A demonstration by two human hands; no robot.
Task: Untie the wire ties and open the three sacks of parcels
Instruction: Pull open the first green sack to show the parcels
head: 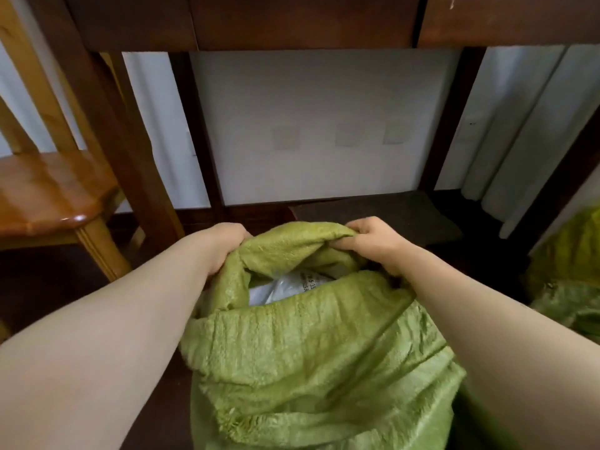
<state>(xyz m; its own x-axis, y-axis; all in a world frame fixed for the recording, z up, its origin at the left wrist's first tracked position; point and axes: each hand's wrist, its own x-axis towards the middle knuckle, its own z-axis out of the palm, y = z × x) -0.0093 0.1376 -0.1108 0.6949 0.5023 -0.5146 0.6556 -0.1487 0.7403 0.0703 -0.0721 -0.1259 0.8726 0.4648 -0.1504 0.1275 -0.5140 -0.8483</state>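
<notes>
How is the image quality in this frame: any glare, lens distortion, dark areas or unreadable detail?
Head view: wide-angle bending bows the dark table legs and the forearms; a glare spot sits on the chair seat; the floor under the table is murky; print on the parcel inside the green sack is too soft to read.

My left hand (pixel 224 246): fingertips hidden behind sack (pixel 311 345) rim. Sack base cut off at the bottom edge. Parcel (pixel 285 289) inside mostly covered by cloth; label print too small to read. Second sack (pixel 571 274) cropped at the right edge. Chair (pixel 48 196) cropped left.
</notes>
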